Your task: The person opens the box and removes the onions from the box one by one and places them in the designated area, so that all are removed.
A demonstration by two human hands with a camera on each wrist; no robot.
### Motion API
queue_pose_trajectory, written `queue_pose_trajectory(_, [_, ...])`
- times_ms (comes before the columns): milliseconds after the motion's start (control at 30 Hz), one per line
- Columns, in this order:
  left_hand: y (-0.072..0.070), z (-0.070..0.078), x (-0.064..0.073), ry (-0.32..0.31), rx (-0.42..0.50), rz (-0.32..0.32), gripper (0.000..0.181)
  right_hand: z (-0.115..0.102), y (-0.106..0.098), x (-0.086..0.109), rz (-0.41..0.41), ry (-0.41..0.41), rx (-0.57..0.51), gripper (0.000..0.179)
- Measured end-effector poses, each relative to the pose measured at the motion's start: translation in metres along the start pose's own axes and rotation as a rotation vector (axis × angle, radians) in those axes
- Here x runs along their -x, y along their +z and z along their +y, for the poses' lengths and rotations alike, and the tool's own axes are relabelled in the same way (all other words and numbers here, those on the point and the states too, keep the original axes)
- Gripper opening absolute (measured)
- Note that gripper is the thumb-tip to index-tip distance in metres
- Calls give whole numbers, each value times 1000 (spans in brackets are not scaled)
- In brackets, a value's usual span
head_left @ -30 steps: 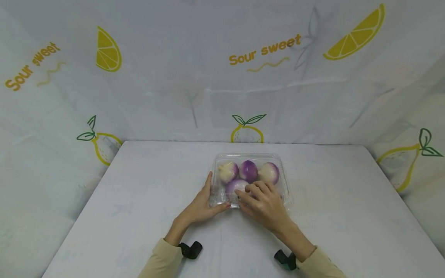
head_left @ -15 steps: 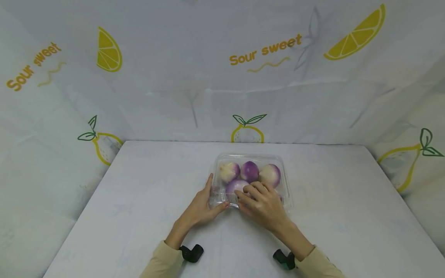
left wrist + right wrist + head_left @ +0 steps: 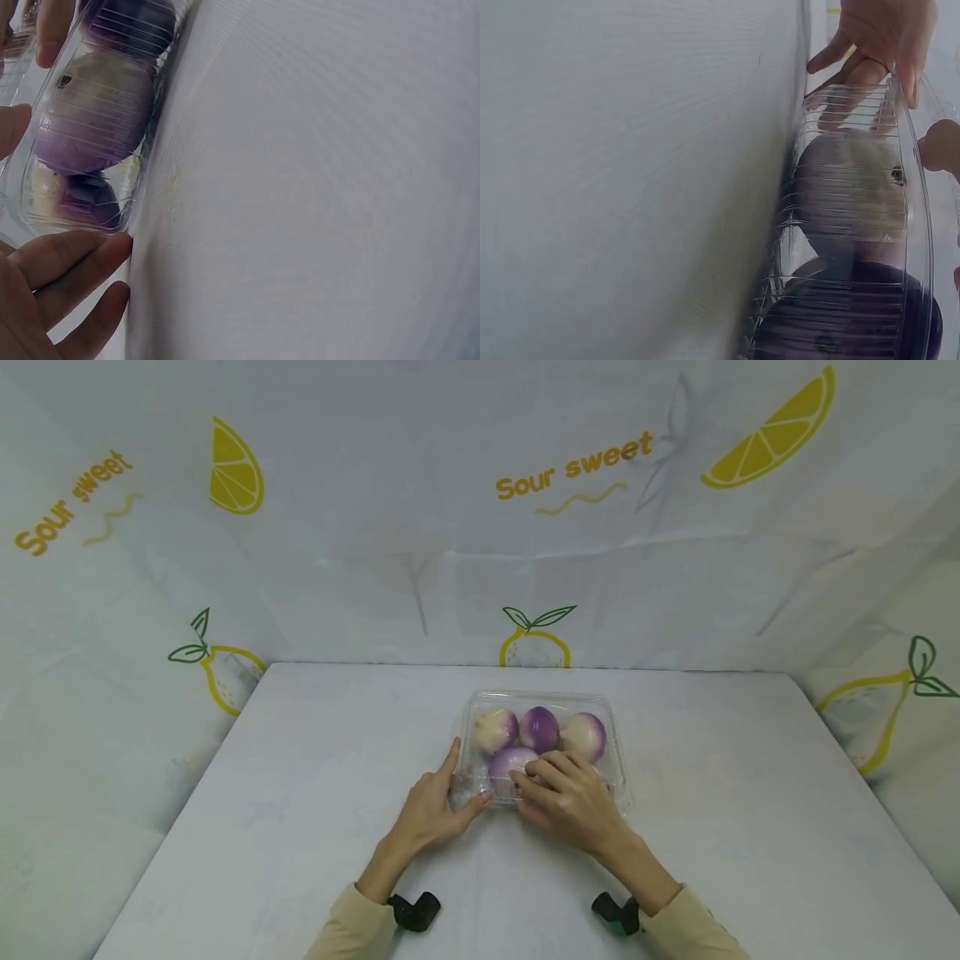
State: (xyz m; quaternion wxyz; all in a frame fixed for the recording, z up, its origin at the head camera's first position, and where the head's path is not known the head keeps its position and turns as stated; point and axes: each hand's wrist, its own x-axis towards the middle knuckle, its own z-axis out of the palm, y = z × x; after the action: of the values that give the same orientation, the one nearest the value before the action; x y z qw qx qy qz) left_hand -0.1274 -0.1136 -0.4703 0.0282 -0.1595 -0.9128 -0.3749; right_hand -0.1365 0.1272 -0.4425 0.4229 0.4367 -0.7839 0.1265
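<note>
A clear plastic clamshell box (image 3: pixel 474 700) holding several purple-and-white onions (image 3: pixel 538 729) lies on the table. My left hand (image 3: pixel 430 812) grips its near left corner, fingers along the side wall and thumb at the front rim. From the front, my right hand (image 3: pixel 573 803) has curled fingers over the lid, its thumb low at the front edge. The right hand hides part of the front row of onions. In the left wrist view, the box's ribbed wall (image 3: pixel 97 112) shows onions behind it. The right wrist view has the left hand (image 3: pixel 885 34) at the box's far end.
A white cloth covers the table (image 3: pixel 300 760). Behind it hangs a white backdrop (image 3: pixel 360 527) with lemon prints and lettering. Each wrist wears a black camera, the left camera (image 3: pixel 416 912) and the right camera (image 3: pixel 615 913).
Both hands stay at the box with almost no movement. The left thumb and fingers have shifted very slightly along the near left corner.
</note>
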Motion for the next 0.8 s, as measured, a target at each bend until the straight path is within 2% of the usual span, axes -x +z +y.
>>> queue_pose_trajectory(167, [-3, 2, 1, 7, -19, -9, 91, 1, -1, 1, -8, 8, -25, 20])
queue_pose_trajectory(400, [-8, 4, 0, -39, 15, -89, 87, 2, -2, 1, -17, 19, -50, 33])
queue_pose_trajectory(600, [-13, 5, 0, -67, 15, -152, 85, 1, -3, 1, -34, 37, -61, 34])
queue_pose_trajectory(800, [-14, 6, 1, -65, 20, -164, 81, 2, -1, 1, -22, 31, -73, 34])
